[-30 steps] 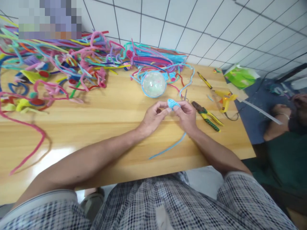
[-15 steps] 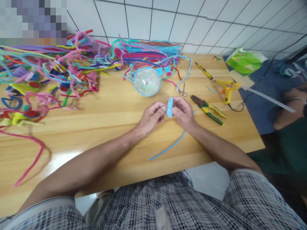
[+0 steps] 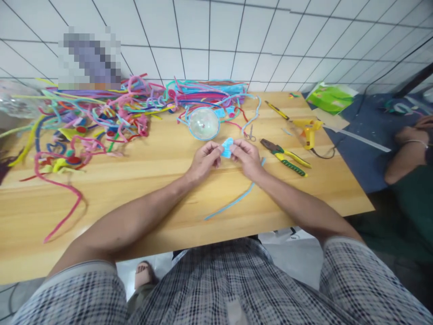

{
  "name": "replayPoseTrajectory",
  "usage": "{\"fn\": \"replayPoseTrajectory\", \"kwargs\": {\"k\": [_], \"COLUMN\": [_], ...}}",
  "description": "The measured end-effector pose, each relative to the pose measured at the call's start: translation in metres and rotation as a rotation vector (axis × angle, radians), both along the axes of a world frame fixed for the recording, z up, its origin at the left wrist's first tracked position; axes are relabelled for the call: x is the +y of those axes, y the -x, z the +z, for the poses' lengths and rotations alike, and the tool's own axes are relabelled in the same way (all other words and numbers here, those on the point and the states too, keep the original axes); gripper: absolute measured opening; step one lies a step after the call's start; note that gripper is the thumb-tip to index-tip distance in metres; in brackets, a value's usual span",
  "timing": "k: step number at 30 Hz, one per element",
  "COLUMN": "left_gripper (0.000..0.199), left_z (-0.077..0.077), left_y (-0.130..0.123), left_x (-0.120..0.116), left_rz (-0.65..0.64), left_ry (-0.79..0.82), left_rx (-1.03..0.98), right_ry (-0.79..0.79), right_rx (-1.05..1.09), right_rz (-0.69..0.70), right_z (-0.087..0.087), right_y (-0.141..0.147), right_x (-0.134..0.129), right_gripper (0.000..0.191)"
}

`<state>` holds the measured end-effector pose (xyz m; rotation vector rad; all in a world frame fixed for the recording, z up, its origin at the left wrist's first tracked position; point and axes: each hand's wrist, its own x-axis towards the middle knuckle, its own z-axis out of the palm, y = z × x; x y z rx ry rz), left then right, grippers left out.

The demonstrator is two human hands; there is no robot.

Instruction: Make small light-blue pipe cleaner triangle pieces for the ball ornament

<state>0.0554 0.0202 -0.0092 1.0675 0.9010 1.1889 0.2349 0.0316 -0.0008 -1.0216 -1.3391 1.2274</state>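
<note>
**Small Light-Blue Fuzzy Piece, Pinched Between Two Hands**

Item: one ribbed light-blue piece (image 3: pixel 227 148), held up over the wooden table (image 3: pixel 162 164), between the fingertips of both hands.

Grip: left hand (image 3: pixel 205 158), thumb and finger pinching the piece's left edge; right hand (image 3: pixel 246 155), thumb and fingers pinching its right edge. The fingers behind it are hidden.

Step in hand, as judged: handling, perhaps shaping or checking, the piece by fingertip; no tool is in use.

Next move, as judged: calls for a light, even pinch, since the fuzzy material probably bends and flattens easily, and for one hand to keep hold if the other lets go.

Around the grip:
– Clear round shell (image 3: pixel 204 123), blue-rimmed: just beyond, to the left.
– Scissors (image 3: pixel 251 134): near, beyond the right hand.
– Pliers (image 3: pixel 284 158): right of the right hand.
– Yellow glue gun (image 3: pixel 309 132): farther right.
– Loose blue stem (image 3: pixel 232 206): nearer the body, running toward the right wrist.
– Heap of coloured stems (image 3: pixel 135 101): well left and beyond.
</note>
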Motion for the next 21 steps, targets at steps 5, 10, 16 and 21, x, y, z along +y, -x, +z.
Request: {"fn": "replayPoseTrajectory", "kwargs": {"k": [5,10,16,21], "left_gripper": [0.055,0.060,0.059,0.060], "left_z": [-0.0001,-0.0009,-0.0010,-0.0018], "left_y": [0.0007,0.0001,-0.0006,-0.0018], "left_x": [-0.0011,-0.0026,-0.0050,-0.0055], "left_rz": [-0.045,-0.028,-0.050,-0.053], "left_ry": [-0.003,-0.035,-0.086,-0.114], "left_rx": [0.071,0.086,0.126,0.153], "right_ry": [0.022,0.052,0.023,0.001], "right_rx": [0.034,0.023,-0.001,-0.012], "right_rz": [-0.045,-0.039,-0.070,-0.076], "right_z": [0.0041,0.0054,0.0014,0.0006], "right_y": [-0.0039,-0.0033,-0.0021,-0.0028], "right_x": [0.0006,0.0017,0.0036,0.0044], "right_gripper": [0.064,0.061,0.063,0.067]}}
